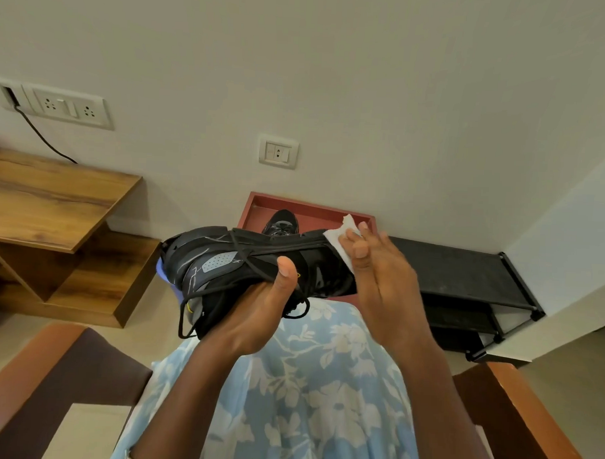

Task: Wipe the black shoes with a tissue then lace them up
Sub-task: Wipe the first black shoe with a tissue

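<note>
In a room with a pale wall, a floral lap lies nearest. Above it the left hand grips the black shoe from below, steadying it so the flat-fingered right hand can press the tissue against its end. Beyond both hands, the second shoe sits in a red tray.

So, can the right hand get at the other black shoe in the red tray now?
Probably not at once: the right hand presses the tissue on the held shoe, which the left hand grips in front of the other shoe. Past it, the red tray looks open from above.
</note>
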A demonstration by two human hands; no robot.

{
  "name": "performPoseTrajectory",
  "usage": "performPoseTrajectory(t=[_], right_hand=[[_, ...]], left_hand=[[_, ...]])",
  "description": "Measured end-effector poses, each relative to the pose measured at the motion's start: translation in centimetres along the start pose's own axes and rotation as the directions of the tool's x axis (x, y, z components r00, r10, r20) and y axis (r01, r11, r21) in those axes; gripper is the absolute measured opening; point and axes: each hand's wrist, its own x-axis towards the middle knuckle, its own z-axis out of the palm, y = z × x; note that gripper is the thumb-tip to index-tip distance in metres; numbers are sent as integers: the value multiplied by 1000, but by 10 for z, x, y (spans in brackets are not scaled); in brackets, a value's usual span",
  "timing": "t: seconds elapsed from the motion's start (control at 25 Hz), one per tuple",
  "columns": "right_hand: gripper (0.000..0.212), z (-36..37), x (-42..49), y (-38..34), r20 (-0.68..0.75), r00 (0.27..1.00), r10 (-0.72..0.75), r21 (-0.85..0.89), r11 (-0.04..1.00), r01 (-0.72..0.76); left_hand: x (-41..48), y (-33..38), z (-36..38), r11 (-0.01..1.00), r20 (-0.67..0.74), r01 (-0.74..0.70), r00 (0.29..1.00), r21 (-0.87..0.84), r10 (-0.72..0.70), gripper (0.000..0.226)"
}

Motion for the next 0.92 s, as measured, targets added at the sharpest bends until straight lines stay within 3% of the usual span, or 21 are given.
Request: performPoseTrajectory(t=[0.16,0.28,0.44,0.68,0.8,0.92], right_hand=[[76,30,-14,-34,38,988,-152,364,923,128],[76,41,-23,-50,57,963,-264,458,864,209],[71,28,-5,-25,-17,962,-273,281,922,266],[66,21,-1,16,-288,949,-128,-33,992,124],[67,35,-7,2,-308,946,-105,8,994,113],[65,51,-19,-30,-217,949,-228,158,951,264]], left_hand=[[3,-6,2,995,16,-84,996,-57,85,80],[4,-9,2,989,55,-52,997,-137,60,72],[4,-10,4,981,-42,-112,993,-160,106,90],[5,-11,6,963,-64,15,997,-268,-33,86],[4,-7,8,955,-43,-8,999,-296,-5,94],[5,-10,7,956,22,3,1000,-295,4,113]])
